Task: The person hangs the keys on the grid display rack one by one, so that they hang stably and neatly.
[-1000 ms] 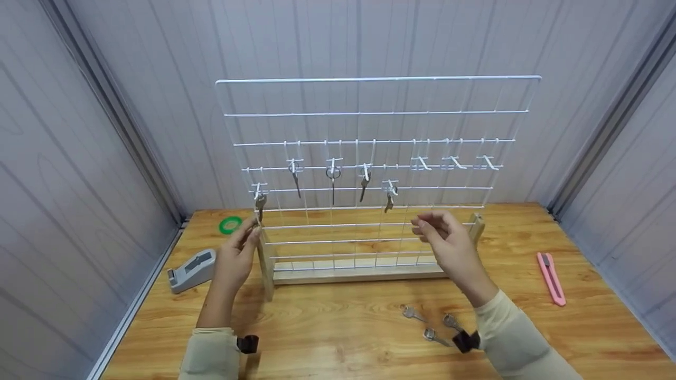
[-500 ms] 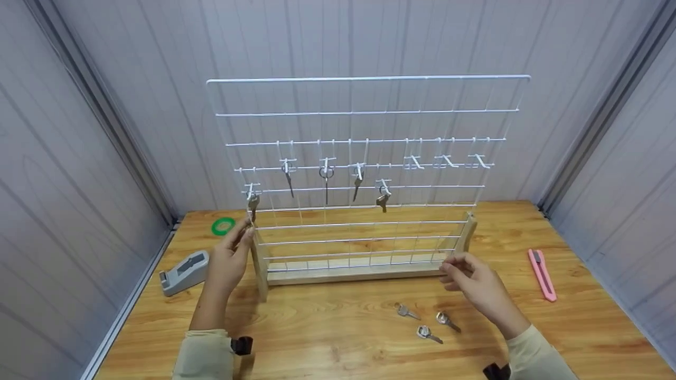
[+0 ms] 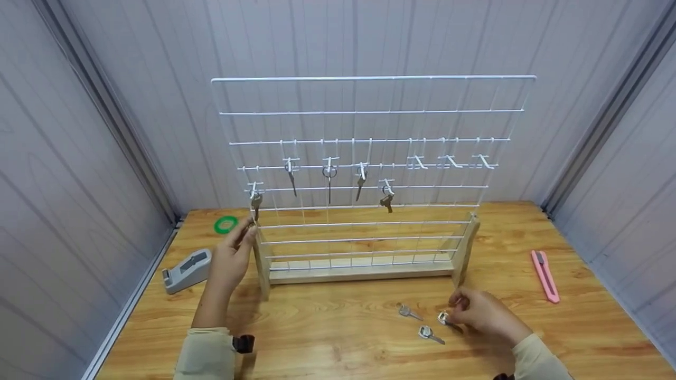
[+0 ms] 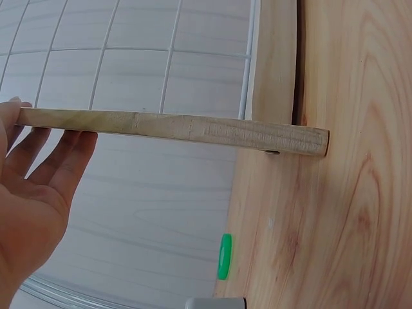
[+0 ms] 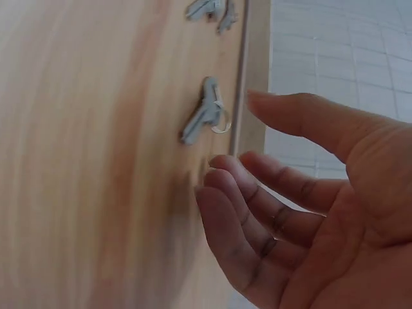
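My left hand [image 3: 231, 261] grips the left wooden post [image 4: 174, 127] of a white wire grid rack [image 3: 373, 78], thumb on one side and fingers on the other. Several keys hang by rings from the grid's hooks, among them a key [image 3: 387, 202] near the middle. On the table by my right hand [image 3: 483, 314] lies a key with a ring [image 3: 443, 318], the fingertips right at it. In the right wrist view thumb and fingers are spread apart with nothing between them. Two more keys lie to its left, an upper key [image 3: 409, 311] and a lower key [image 3: 431, 334].
Three bare hooks [image 3: 450, 161] sit on the grid's right side. A pink utility knife [image 3: 545, 276] lies on the right of the table. Left of the rack are a grey tape dispenser [image 3: 187, 271] and a green tape roll [image 3: 226, 225].
My right hand has come down from in front of the grid's lower right to the keys on the table. My left hand keeps its hold on the post.
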{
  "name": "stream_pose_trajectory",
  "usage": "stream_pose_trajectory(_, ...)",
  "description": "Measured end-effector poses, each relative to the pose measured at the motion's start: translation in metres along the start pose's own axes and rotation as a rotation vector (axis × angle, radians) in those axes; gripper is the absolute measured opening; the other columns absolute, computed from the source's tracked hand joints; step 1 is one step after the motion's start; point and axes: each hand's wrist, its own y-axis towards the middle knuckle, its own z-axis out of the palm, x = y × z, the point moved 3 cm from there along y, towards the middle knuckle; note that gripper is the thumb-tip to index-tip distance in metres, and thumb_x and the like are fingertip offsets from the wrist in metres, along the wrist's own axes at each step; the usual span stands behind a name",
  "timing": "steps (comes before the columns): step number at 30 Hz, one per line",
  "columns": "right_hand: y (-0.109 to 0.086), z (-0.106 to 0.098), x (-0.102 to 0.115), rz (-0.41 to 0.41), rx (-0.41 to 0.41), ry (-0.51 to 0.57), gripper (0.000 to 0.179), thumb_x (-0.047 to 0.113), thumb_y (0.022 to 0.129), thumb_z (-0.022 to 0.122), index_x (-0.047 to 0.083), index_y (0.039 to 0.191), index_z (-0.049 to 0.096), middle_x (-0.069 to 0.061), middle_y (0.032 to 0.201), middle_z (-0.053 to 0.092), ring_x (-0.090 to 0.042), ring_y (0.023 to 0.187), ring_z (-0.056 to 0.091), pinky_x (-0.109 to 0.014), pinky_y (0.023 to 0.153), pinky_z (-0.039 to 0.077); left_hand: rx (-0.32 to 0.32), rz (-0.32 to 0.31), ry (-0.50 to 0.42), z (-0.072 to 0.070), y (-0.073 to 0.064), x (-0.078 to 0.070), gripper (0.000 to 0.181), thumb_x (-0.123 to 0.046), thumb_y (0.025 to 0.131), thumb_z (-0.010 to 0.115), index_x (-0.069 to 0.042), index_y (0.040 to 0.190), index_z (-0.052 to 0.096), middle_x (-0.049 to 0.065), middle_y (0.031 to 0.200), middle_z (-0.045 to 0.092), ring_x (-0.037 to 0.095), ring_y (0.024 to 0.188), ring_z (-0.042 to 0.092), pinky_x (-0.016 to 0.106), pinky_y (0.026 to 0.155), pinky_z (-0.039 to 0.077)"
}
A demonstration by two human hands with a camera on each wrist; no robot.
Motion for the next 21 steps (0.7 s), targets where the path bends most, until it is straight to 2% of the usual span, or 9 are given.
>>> stream_pose_trajectory(6, 0.005, 0.008, -0.005, 0.021, 0.007, 0.025, 0.039, 0.023, 0.091, 0.086, -0.002, 0.115, 0.067, -0.004, 0.087, 0.065, -0.012, 0.068, 0.055, -0.022, 0.056, 0.046, 0.009, -0.011, -0.006, 0.000, 0.000, -0.001, 0.047, -0.033, 0.112, 0.057, -0.016, 0.157, 0.056, 0.018, 0.156, 0.060, 0.036, 0.149, 0.054, 0.056, 0.123, 0.047)
stream_pose_trajectory(9, 0.007, 0.012, -0.004, 0.016, -0.010, 0.039, 0.037, 0.021, 0.090, 0.087, -0.002, 0.111, 0.067, -0.003, 0.085, 0.064, -0.012, 0.069, 0.055, -0.021, 0.057, 0.046, 0.009, -0.009, -0.006, 0.000, 0.001, 0.000, 0.047, -0.033, 0.113, 0.057, -0.016, 0.157, 0.056, 0.017, 0.156, 0.060, 0.035, 0.149, 0.054, 0.055, 0.123, 0.047)
stream_pose_trajectory(15, 0.009, 0.016, 0.000, -0.033, -0.054, -0.023, 0.026, 0.016, 0.087, 0.086, 0.000, 0.099, 0.070, -0.003, 0.083, 0.066, -0.012, 0.075, 0.057, -0.019, 0.062, 0.046, 0.013, 0.010, -0.017, 0.000, 0.000, -0.002, 0.047, -0.029, 0.113, 0.056, -0.014, 0.157, 0.056, 0.018, 0.155, 0.061, 0.036, 0.149, 0.054, 0.055, 0.123, 0.048)
stream_pose_trajectory(21, 0.009, 0.017, 0.000, -0.018, -0.073, -0.048, 0.021, 0.018, 0.089, 0.085, 0.002, 0.094, 0.072, -0.002, 0.083, 0.068, -0.014, 0.075, 0.058, -0.020, 0.061, 0.046, -0.003, 0.009, -0.005, 0.001, 0.001, -0.001, 0.046, -0.028, 0.113, 0.056, -0.012, 0.156, 0.056, 0.019, 0.154, 0.062, 0.034, 0.147, 0.057, 0.053, 0.121, 0.049)
